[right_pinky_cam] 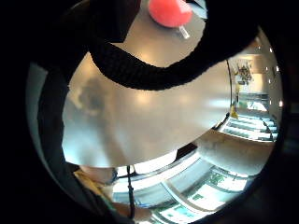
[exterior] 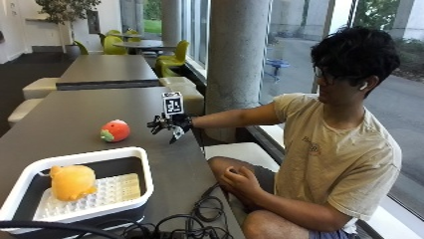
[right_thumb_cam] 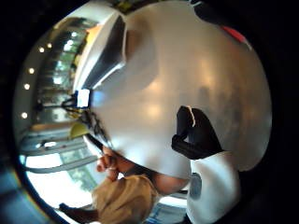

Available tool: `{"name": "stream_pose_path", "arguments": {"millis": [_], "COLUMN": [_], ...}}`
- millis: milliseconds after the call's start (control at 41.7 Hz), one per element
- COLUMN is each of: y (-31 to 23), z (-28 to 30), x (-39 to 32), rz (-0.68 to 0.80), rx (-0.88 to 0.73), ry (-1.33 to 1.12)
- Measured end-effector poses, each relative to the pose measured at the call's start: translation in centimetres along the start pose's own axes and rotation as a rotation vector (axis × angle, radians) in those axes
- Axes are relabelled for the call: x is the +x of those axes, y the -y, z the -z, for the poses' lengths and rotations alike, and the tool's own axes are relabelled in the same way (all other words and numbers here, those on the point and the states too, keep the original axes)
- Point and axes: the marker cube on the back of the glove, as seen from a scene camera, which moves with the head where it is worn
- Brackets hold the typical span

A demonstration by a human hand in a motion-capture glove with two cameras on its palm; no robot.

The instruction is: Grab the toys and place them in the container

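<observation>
Reaching toward the strawberry (exterior: 115,131), mid-table near the right edge; hand (exterior: 167,124) hovering just beside it, fingers relaxed, empty. Orange toy (exterior: 71,182) already in container (exterior: 142,172) at near edge. Next: lowering, closing round strawberry.

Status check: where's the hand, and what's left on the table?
Gloved right hand above the table, holding nothing. Red strawberry toy on the table beside it, untouched. Orange toy in the white container. Nothing between hand and strawberry.
</observation>
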Motion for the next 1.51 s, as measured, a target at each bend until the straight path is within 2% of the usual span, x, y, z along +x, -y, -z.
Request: {"name": "stream_pose_path", "arguments": {"millis": [120, 312, 575, 719, 911, 1150, 1270, 1510], "y": [0.1, -0.1, -0.7, -1.1, -0.9, -0.6, -1.1, -0.8], "z": [1.5, 1.2, 1.2, 0.2, 0.9, 0.7, 0.6, 1.1], "x": [-4.4, -3.9, -4.0, -2.3, -4.6, -4.5, -3.2, -3.7], "rz": [-0.033, 0.009, -0.015, -0.041, -0.044, 0.041, -0.024, 0.001], "rx": [-0.018, -0.016, -0.002, -0.002, 0.001, 0.01, -0.004, 0.021], "ry": [-0.083, -0.099, -0.185, -0.189, -0.16, -0.126, -0.146, -0.094]}}
